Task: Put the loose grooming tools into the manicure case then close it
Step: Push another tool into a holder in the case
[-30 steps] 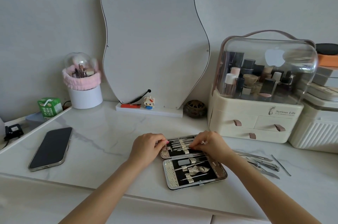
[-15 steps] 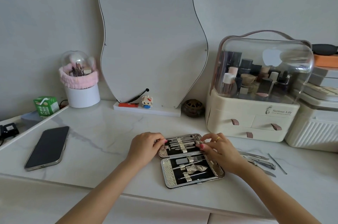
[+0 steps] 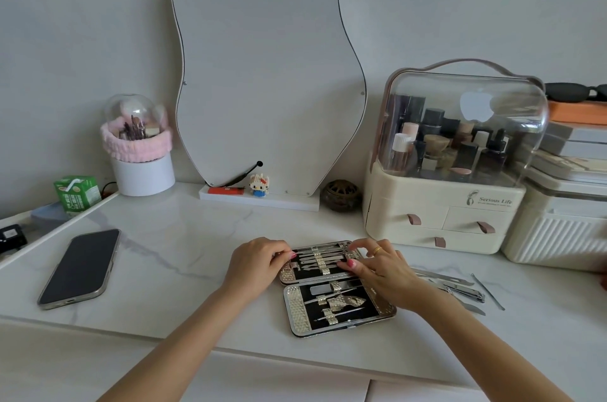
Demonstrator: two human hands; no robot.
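Observation:
The manicure case (image 3: 297, 303) lies open on the marble top, two black-lined halves with metal tools strapped in gold loops. My left hand (image 3: 256, 265) grips the left end of the far half, fingers curled over its edge. At that half's right end my right hand (image 3: 384, 270) pinches it, thumb on the lining and fingers over the rim. Loose tools lie to the right of my right wrist: a flat file (image 3: 440, 276), a nail clipper (image 3: 466, 293) and a thin pick (image 3: 487, 291). My right forearm hides part of them.
A phone (image 3: 80, 267) lies face up at the left. Behind the case stand a wavy mirror (image 3: 269, 73), a small brown burner (image 3: 340, 194) and a cream cosmetics organizer (image 3: 443, 204). A ribbed white box (image 3: 558, 234) is at the far right, a brush holder (image 3: 141, 168) at back left.
My right hand slid from over the middle of the far half to its right end. My left hand stayed on the left end. The case has not moved.

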